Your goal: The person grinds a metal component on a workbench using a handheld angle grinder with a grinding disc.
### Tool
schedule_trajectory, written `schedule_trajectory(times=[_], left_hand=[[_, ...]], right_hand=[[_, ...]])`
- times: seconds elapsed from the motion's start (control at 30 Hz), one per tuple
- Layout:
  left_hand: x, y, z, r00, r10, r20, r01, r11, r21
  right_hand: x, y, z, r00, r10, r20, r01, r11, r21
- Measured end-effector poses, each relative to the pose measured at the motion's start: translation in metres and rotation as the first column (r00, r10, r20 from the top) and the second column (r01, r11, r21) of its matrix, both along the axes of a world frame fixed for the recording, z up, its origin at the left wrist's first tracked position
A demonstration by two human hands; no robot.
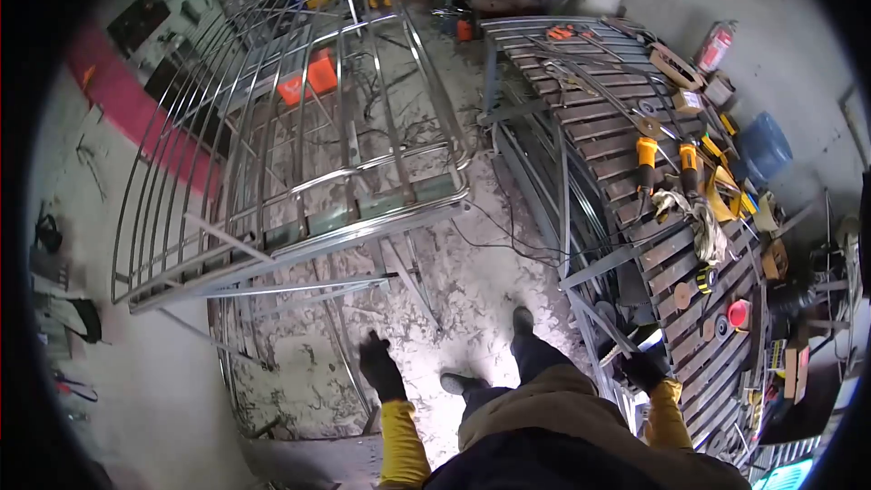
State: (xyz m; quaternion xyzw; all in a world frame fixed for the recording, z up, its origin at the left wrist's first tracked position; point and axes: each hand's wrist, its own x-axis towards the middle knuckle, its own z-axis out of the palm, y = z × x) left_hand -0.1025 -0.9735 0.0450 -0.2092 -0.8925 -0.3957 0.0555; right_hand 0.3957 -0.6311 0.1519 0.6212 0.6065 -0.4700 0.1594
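My left hand (pixel 383 370), in a dark glove, hangs over the dusty floor. Its fingers look slightly apart, and nothing shows in them. To its upper left is a large shiny metal-bar frame (pixel 363 228), resting raised above the floor; the hand is apart from it. My right hand (pixel 642 370), also gloved, is at the near left edge of a slatted metal bench (pixel 626 168). Its fingers are dark against the bench's underside, so whether they grip anything is hidden. Yellow sleeves cover both forearms.
On the bench lie yellow-and-black angle grinders (pixel 646 152), a rag (pixel 708 227), a tape measure (pixel 707 279) and a red cup (pixel 738 314). A blue bucket (pixel 765 147) and a fire extinguisher (pixel 716 45) stand by the wall. A black cable (pixel 513 240) crosses the floor.
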Motion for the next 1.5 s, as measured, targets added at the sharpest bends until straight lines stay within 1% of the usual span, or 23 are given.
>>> schedule_trajectory(times=[0.03,0.1,0.17,0.23,0.4,0.47,0.5,0.53,0.67,0.77,0.83,0.87,0.9,0.97,1.0,1.07,1.13,1.17,1.27,1.33,1.37,1.47,1.5], left_hand=[[-0.009,0.049,0.082,0.993,-0.007,0.114,-0.021,0.97,0.242],[-0.026,0.129,0.166,0.985,-0.082,0.15,-0.004,0.865,0.501],[-0.05,0.193,0.211,0.982,-0.134,-0.135,0.182,0.867,0.464],[-0.068,0.243,0.239,0.918,-0.204,-0.339,0.312,0.9,0.304],[-0.084,0.358,0.235,0.932,-0.358,-0.058,0.361,0.898,0.252],[-0.081,0.379,0.215,0.886,-0.457,-0.079,0.464,0.876,0.134],[-0.064,0.384,0.224,0.924,-0.382,-0.038,0.382,0.924,0.011],[-0.05,0.391,0.234,0.954,-0.299,-0.023,0.295,0.95,-0.103],[-0.093,0.366,0.209,0.853,-0.474,-0.219,0.451,0.88,-0.149],[-0.126,0.356,0.23,0.524,-0.709,-0.473,0.319,0.678,-0.662],[-0.156,0.359,0.258,0.609,-0.621,-0.494,0.314,0.76,-0.569],[-0.154,0.382,0.283,0.859,-0.417,-0.296,0.372,0.907,-0.197],[-0.179,0.387,0.301,0.548,-0.587,-0.596,0.308,0.804,-0.508],[-0.219,0.415,0.329,0.51,-0.596,-0.621,0.264,0.795,-0.546],[-0.247,0.436,0.331,0.591,-0.611,-0.527,0.491,0.79,-0.367],[-0.262,0.484,0.356,0.794,-0.513,-0.327,0.461,0.858,-0.227],[-0.313,0.529,0.346,0.813,-0.546,-0.202,0.471,0.821,-0.323],[-0.342,0.55,0.335,0.815,-0.558,-0.155,0.483,0.803,-0.35],[-0.406,0.621,0.299,0.58,-0.727,-0.367,0.276,0.6,-0.751],[-0.428,0.655,0.273,0.896,-0.429,-0.115,0.362,0.856,-0.368],[-0.441,0.666,0.26,0.951,-0.302,0.069,0.31,0.927,-0.21],[-0.526,0.661,0.186,0.863,-0.265,0.43,0.345,0.931,-0.118],[-0.519,0.661,0.189,0.88,-0.239,0.411,0.313,0.942,-0.121]], right_hand=[[-0.007,0.016,0.006,0.938,0.346,0.01,-0.34,0.913,0.224],[-0.005,0.04,-0.009,0.77,0.632,0.088,-0.603,0.676,0.423],[-0.009,0.08,-0.044,0.725,0.683,0.09,-0.457,0.38,0.804],[-0.04,0.104,-0.017,0.782,0.547,-0.297,-0.233,0.7,0.675],[-0.075,0.147,0.02,0.888,0.303,-0.346,-0.07,0.833,0.549],[-0.055,0.167,-0.048,0.784,0.605,-0.14,-0.178,0.436,0.882],[-0.071,0.172,-0.008,0.84,0.359,-0.407,-0.066,0.812,0.58],[-0.089,0.176,0.036,0.867,-0.036,-0.497,0.158,0.966,0.206],[-0.091,0.202,0.019,0.805,-0.069,-0.589,0.179,0.975,0.13],[-0.106,0.229,0.041,0.815,-0.089,-0.573,0.171,0.981,0.091],[-0.113,0.246,0.046,0.778,-0.01,-0.629,0.145,0.976,0.163],[-0.117,0.257,0.043,0.779,-0.003,-0.626,0.139,0.976,0.167],[-0.121,0.268,0.041,0.764,-0.011,-0.645,0.145,0.977,0.155],[-0.129,0.288,0.044,0.737,0.063,-0.672,0.108,0.972,0.21],[-0.144,0.294,0.065,0.77,-0.056,-0.636,0.17,0.978,0.12],[-0.16,0.314,0.049,0.726,0.062,-0.685,0.179,0.945,0.275],[-0.174,0.328,0.047,0.751,-0.08,-0.656,0.276,0.94,0.201],[-0.172,0.339,0.031,0.821,0.162,-0.547,0.112,0.894,0.434],[-0.2,0.362,0.039,0.875,0.151,-0.461,0.098,0.875,0.473],[-0.222,0.374,0.058,0.87,-0.245,-0.428,0.349,0.919,0.184],[-0.229,0.38,0.059,0.883,-0.258,-0.393,0.347,0.921,0.176],[-0.207,0.383,0.032,0.994,0.009,-0.112,0.082,0.619,0.781],[-0.208,0.389,0.046,0.981,-0.132,-0.14,0.193,0.681,0.706]])
